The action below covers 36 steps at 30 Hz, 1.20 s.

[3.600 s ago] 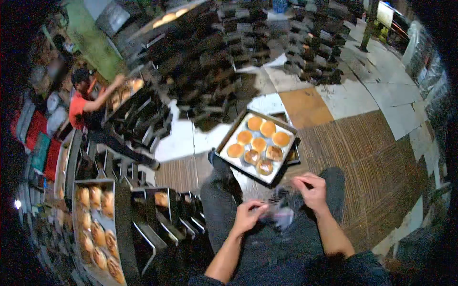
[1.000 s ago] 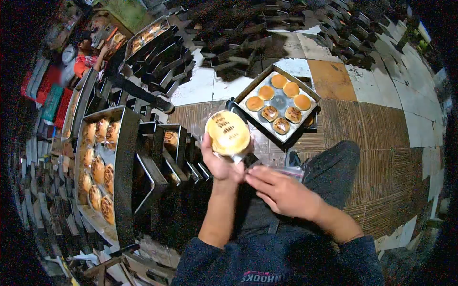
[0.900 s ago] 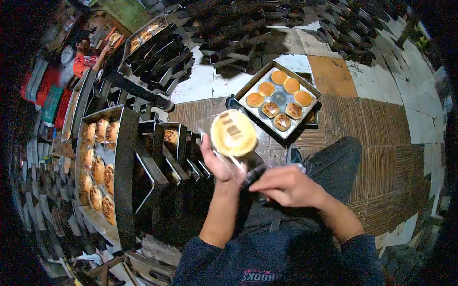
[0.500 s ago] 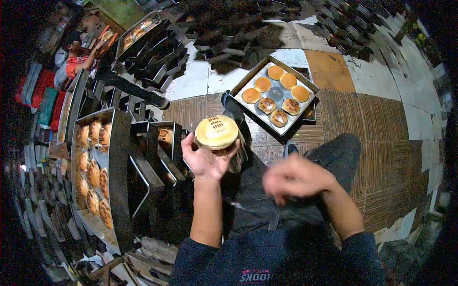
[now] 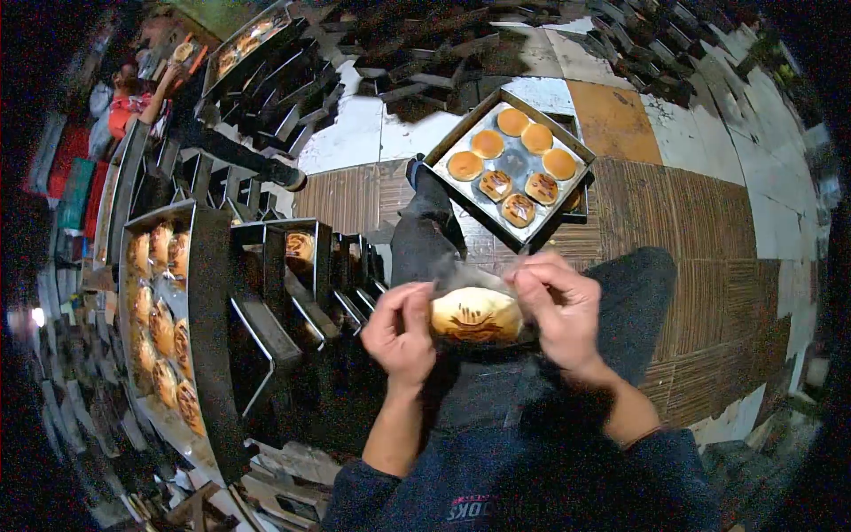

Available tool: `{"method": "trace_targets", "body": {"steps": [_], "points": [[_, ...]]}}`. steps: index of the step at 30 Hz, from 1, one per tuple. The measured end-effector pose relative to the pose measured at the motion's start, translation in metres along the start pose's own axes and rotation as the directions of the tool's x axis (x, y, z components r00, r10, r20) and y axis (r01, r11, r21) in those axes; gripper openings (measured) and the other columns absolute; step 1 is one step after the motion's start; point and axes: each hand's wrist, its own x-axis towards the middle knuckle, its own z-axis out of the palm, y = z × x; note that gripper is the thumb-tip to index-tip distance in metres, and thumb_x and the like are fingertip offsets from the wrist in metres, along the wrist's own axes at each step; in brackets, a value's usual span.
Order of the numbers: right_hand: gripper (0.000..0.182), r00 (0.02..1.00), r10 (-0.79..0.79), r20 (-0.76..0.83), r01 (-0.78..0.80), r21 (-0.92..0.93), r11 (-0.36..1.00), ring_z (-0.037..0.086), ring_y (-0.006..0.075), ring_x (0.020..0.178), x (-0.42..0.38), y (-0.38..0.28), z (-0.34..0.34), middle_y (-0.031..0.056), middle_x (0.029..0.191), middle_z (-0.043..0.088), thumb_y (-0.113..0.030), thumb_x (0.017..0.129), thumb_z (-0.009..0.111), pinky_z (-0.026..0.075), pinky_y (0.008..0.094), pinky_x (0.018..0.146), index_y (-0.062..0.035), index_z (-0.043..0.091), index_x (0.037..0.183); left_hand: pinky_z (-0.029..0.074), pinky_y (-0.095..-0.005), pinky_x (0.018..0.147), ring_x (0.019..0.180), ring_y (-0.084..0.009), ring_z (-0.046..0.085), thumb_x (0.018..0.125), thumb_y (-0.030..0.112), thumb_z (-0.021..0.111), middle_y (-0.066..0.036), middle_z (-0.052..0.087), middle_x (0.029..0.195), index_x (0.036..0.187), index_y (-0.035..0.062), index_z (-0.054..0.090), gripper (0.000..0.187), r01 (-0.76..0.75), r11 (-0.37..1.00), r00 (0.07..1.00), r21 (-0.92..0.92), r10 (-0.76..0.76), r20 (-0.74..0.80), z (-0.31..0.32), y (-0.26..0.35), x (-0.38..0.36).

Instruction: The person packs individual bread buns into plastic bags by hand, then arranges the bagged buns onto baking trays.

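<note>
A pale bun (image 5: 477, 316) with dark brown markings hangs over my lap between my hands. It sits in what looks like a clear plastic bag (image 5: 465, 273), hazy and hard to make out. My left hand (image 5: 401, 330) pinches the bag's left side with thumb and fingers. On the other side, my right hand (image 5: 560, 306) pinches the right edge near the top. In front of my feet, a square metal tray (image 5: 452, 206) holds several round buns (image 5: 487, 144). Some are plain golden, while those nearest me carry dark markings.
On my left, a deep metal tray (image 5: 213, 346) holds several browned buns (image 5: 162, 328), beside stacked trays (image 5: 297, 306). A co-worker in a red shirt (image 5: 128, 113) sits at the far left, one arm raised. More dark metal trays (image 5: 434, 53) lie across the back of the tiled floor (image 5: 691, 239).
The bun has come down and right from my raised left palm and tipped toward me. My right hand has moved up to the bag, and both hands now pinch its sides.
</note>
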Motion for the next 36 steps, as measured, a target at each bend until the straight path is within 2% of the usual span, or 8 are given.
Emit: {"method": "trace_targets", "body": {"steps": [4, 10, 16, 20, 24, 29, 34, 36], "points": [[0.010, 0.872, -0.454, 0.180, 0.484, -0.448, 0.752, 0.062, 0.0193, 0.078, 0.022, -0.018, -0.007, 0.0089, 0.086, 0.063, -0.006, 0.080, 0.072, 0.049, 0.0288, 0.071, -0.0053, 0.074, 0.090, 0.049, -0.0335, 0.073, 0.078, -0.0247, 0.061, 0.089, 0.014, 0.063, -0.014, 0.063, 0.085, 0.083, -0.0007, 0.064, 0.016, -0.504, 0.847, 0.838, 0.170, 0.527, -0.140, -0.029, -0.003, 0.016], [0.007, 0.967, -0.212, 0.143, 0.239, -0.210, 0.948, 0.063, 0.0192, 0.075, 0.013, 0.082, 0.021, 0.0098, 0.085, 0.065, -0.005, 0.075, 0.075, 0.049, 0.0282, 0.064, -0.0052, 0.070, 0.081, 0.048, -0.0319, 0.068, 0.073, -0.0236, 0.060, 0.085, 0.002, 0.064, -0.011, 0.063, 0.081, 0.087, -0.0009, 0.065, 0.004, -0.342, 0.898, 0.932, 0.276, 0.362, -0.026, -0.041, -0.069, 0.006], [0.011, 0.839, -0.513, 0.179, 0.543, -0.315, 0.779, 0.053, 0.0205, 0.062, 0.036, 0.095, 0.049, 0.0084, 0.073, 0.055, -0.010, 0.073, 0.075, 0.043, 0.0318, 0.055, -0.0042, 0.067, 0.078, 0.049, -0.0321, 0.064, 0.067, -0.0249, 0.061, 0.080, 0.004, 0.071, -0.012, 0.064, 0.075, 0.083, -0.0004, 0.068, 0.006, -0.372, 0.911, 0.920, 0.180, 0.387, -0.059, -0.016, -0.074, 0.015], [0.026, 0.959, -0.229, -0.168, 0.179, -0.269, 0.946, 0.047, 0.0176, 0.052, 0.083, 0.104, 0.063, 0.0079, 0.057, 0.047, -0.010, 0.088, 0.062, 0.035, 0.0328, 0.048, -0.0001, 0.054, 0.065, 0.048, -0.0260, 0.070, 0.071, -0.0131, 0.059, 0.089, 0.006, 0.063, -0.007, 0.066, 0.080, 0.085, -0.0043, 0.066, 0.012, 0.116, 0.983, 0.969, 0.141, -0.082, -0.231, -0.006, -0.073, 0.046], [0.032, 0.987, 0.002, -0.159, -0.060, -0.363, 0.930, 0.038, 0.0123, 0.048, -0.001, 0.121, 0.047, 0.0065, 0.054, 0.042, -0.010, 0.090, 0.061, 0.029, 0.0310, 0.046, -0.0015, 0.053, 0.060, 0.048, -0.0264, 0.073, 0.078, -0.0103, 0.058, 0.090, 0.007, 0.063, -0.005, 0.067, 0.084, 0.086, -0.0060, 0.065, 0.013, 0.367, 0.923, 0.929, 0.117, -0.370, 0.003, -0.046, -0.054, -0.001], [0.035, 0.951, 0.310, -0.024, -0.278, -0.509, 0.815, 0.037, 0.0116, 0.048, -0.060, 0.127, 0.013, 0.0029, 0.051, 0.042, -0.014, 0.091, 0.060, 0.029, 0.0312, 0.046, -0.0029, 0.051, 0.059, 0.048, -0.0269, 0.064, 0.072, -0.0160, 0.061, 0.082, 0.005, 0.070, -0.011, 0.065, 0.077, 0.083, -0.0043, 0.065, 0.011, 0.084, 0.890, 0.995, 0.448, -0.100, 0.013, -0.056, -0.052, -0.070], [0.016, 0.930, -0.120, 0.346, 0.290, -0.493, 0.820, 0.062, 0.0231, 0.065, 0.013, 0.064, 0.000, 0.0114, 0.078, 0.069, -0.017, 0.078, 0.072, 0.049, 0.0344, 0.064, -0.0043, 0.071, 0.089, 0.042, -0.0208, 0.050, 0.054, -0.0075, 0.054, 0.091, 0.010, 0.063, -0.005, 0.064, 0.073, 0.081, -0.0028, 0.065, 0.016, 0.265, 0.942, 0.964, 0.205, -0.262, -0.039, -0.052, -0.020, -0.023], [0.048, 0.813, -0.152, 0.562, 0.414, -0.374, 0.830, 0.067, 0.0276, 0.086, 0.033, 0.055, 0.025, 0.0138, 0.105, 0.069, -0.014, 0.070, 0.078, 0.050, 0.0349, 0.077, -0.0061, 0.065, 0.115, 0.041, -0.0203, 0.052, 0.058, -0.0058, 0.053, 0.090, 0.010, 0.064, -0.002, 0.063, 0.074, 0.084, -0.0026, 0.067, 0.014, 0.330, 0.913, 0.933, 0.241, -0.354, 0.063, -0.045, -0.017, 0.015]]}}
